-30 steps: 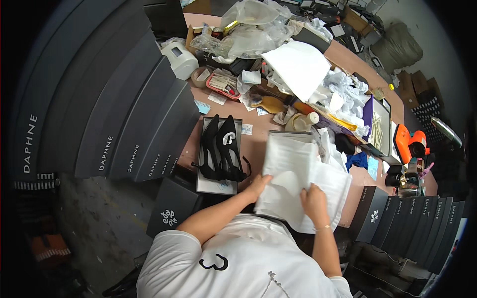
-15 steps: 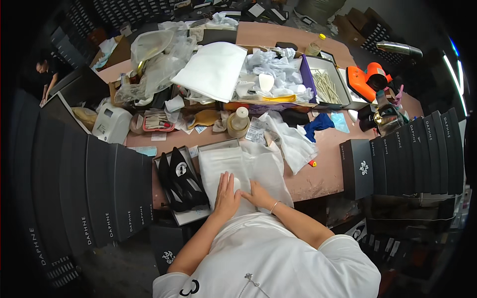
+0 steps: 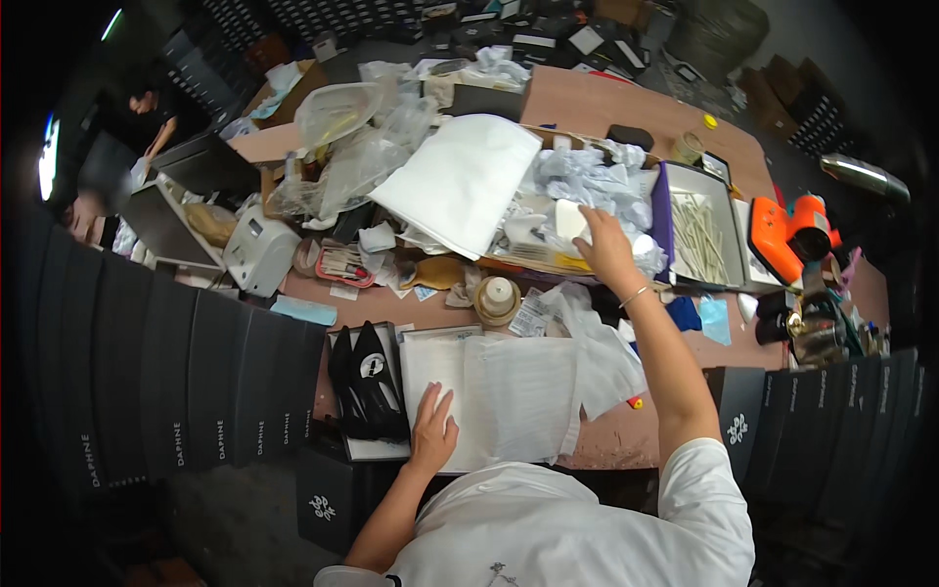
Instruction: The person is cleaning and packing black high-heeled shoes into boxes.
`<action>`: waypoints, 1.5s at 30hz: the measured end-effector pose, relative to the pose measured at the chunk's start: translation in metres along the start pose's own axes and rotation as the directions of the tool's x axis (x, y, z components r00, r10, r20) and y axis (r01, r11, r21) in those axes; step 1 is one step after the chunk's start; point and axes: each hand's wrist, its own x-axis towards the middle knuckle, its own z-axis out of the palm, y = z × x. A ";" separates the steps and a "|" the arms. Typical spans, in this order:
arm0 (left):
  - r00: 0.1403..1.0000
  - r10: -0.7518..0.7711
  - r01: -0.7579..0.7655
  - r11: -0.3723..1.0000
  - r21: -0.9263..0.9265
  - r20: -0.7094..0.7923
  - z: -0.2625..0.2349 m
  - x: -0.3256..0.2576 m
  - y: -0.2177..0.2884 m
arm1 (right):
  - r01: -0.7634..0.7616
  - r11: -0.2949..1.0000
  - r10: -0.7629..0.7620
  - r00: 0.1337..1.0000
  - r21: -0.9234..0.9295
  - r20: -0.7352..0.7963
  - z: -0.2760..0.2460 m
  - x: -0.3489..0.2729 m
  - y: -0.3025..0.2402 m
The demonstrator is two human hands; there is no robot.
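Pink worktable (image 3: 611, 442) spreads before us, dark shoeboxes (image 3: 196, 382) stacked along our left. White wrapping paper (image 3: 518, 391) lies nearest us, just right of the black shoes (image 3: 370, 386). Our left hand (image 3: 432, 430) rests on its left part, fingers spread, gripping nothing. Our right hand (image 3: 608, 249), fingers parted, meets a white pad (image 3: 569, 223); we cannot tell whether it has hold.

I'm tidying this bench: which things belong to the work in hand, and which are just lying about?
Likely in use:
- thin white sheet, near the left hand
- small white rounded pad, by the right hand
- black pointed shoes

Seemingly lying about:
- orange plastic device
- pale thin sticks
- dark-blue cloth
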 end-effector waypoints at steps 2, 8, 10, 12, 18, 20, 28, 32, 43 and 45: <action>0.939 -0.174 0.189 0.982 0.021 -0.296 -0.027 0.014 -0.009 | 0.031 0.981 -0.017 0.997 -0.193 0.070 0.023 0.027 0.023; 0.548 -0.751 0.778 0.619 -0.105 -0.369 -0.073 -0.018 -0.142 | 0.145 0.919 -0.114 0.988 -0.366 0.105 0.037 0.031 0.039; 0.495 -0.832 0.780 0.552 -0.294 -0.249 -0.065 -0.032 -0.176 | 0.111 0.977 -0.110 0.994 -0.182 0.016 0.009 0.017 0.010; 0.502 -0.839 0.838 0.532 -0.122 -0.208 -0.072 -0.013 -0.170 | 0.158 0.974 -0.140 0.984 0.163 -0.113 -0.027 -0.007 -0.031; 0.694 -0.711 0.717 0.665 0.208 -0.115 -0.072 -0.007 -0.156 | -0.452 0.257 0.203 0.889 0.854 0.409 -0.024 -0.120 -0.134; 0.651 -0.756 0.759 0.644 0.095 -0.075 -0.100 -0.002 -0.150 | -0.555 0.042 0.186 0.821 0.830 0.540 -0.005 -0.145 -0.170; 0.674 -0.589 0.568 0.028 -0.823 0.446 -0.183 -0.063 -0.091 | -0.661 -0.238 0.038 0.726 0.712 0.687 0.007 -0.174 -0.271; 0.743 -0.389 0.469 -0.279 -0.838 0.545 -0.129 -0.068 -0.029 | -0.693 -0.157 0.008 0.711 0.703 0.703 0.006 -0.183 -0.317; 0.718 -0.584 0.407 -0.090 -0.909 0.379 -0.081 -0.081 0.022 | 0.461 0.860 -0.507 0.818 0.219 0.273 0.026 -0.227 -0.324; 0.749 -0.554 0.391 -0.075 -0.917 0.364 -0.072 -0.093 0.017 | 0.384 0.886 -0.452 0.841 0.260 0.298 0.038 -0.215 -0.334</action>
